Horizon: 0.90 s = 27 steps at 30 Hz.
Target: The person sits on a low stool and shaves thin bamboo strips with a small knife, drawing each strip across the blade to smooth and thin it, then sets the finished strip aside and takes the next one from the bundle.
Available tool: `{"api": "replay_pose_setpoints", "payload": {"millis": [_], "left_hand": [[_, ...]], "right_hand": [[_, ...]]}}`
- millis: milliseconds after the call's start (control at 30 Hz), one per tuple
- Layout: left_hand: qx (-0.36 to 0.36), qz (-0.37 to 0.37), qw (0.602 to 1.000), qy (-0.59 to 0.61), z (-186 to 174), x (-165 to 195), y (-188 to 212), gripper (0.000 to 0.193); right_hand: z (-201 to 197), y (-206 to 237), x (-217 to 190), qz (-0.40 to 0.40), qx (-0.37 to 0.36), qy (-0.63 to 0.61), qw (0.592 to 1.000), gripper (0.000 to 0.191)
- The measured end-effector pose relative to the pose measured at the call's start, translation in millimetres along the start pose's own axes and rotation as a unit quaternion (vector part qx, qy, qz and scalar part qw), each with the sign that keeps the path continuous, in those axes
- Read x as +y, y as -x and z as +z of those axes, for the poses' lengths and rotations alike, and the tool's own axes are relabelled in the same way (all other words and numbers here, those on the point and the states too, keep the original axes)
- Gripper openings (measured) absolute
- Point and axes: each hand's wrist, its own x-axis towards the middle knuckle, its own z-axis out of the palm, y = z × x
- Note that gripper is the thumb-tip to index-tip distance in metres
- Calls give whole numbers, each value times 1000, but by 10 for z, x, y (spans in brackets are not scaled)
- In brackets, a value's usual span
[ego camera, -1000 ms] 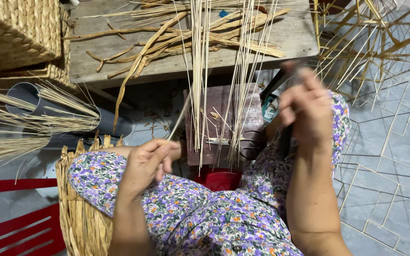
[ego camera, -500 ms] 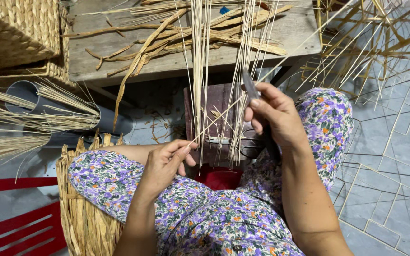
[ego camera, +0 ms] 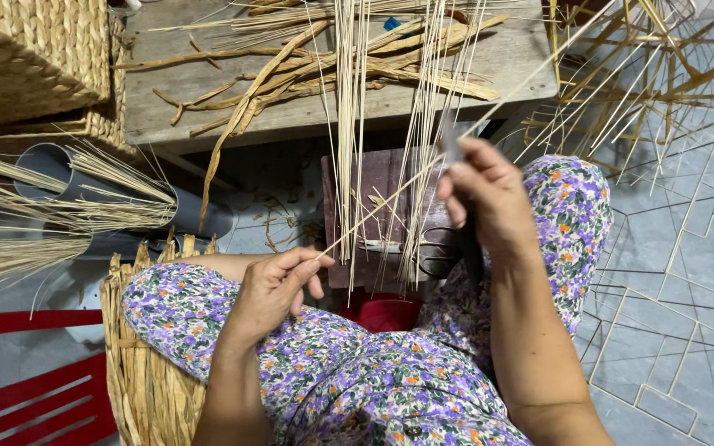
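My left hand (ego camera: 276,287) pinches the near end of a thin pale reed strip (ego camera: 390,198) just above my left knee. The strip runs up and to the right toward my right hand (ego camera: 483,194). That hand is closed on a dark-handled knife (ego camera: 463,223), and the short blade pokes up against the strip. Both hands hover over my lap in floral trousers (ego camera: 349,380). A bunch of long thin reeds (ego camera: 349,132) hangs off the wooden bench (ego camera: 208,91) ahead.
Woven baskets (ego camera: 35,58) stand at the top left, and grey pipes holding straw bundles (ego camera: 68,206) lie at the left. A half-woven basket (ego camera: 146,372) leans by my left leg, with red plastic furniture (ego camera: 26,388) beside it. Wire frames (ego camera: 663,99) lie on the tiles at right.
My right hand with the knife has moved left and down toward the middle. The left hand has shifted right and lifted slightly, and the reed strip now stretches taut between them.
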Motion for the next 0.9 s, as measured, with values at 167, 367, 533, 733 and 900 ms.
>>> {"api": "replay_pose_setpoints", "payload": {"millis": [167,367,533,733,900], "left_hand": [[26,3,999,30,48,16,-62,25],[27,4,999,17,388,1,-225,26],[30,25,999,-3,279,-38,-162,27],[46,-6,999,-8,350,-26,-183,26],[66,11,998,-20,355,-17,-178,24]], "right_hand": [[36,29,-88,-11,5,38,999,44],[440,96,239,161,-188,105,963,43],[231,60,172,125,-96,44,987,36],[381,122,341,164,-158,115,967,34],[406,96,367,150,-165,94,970,28]]}}
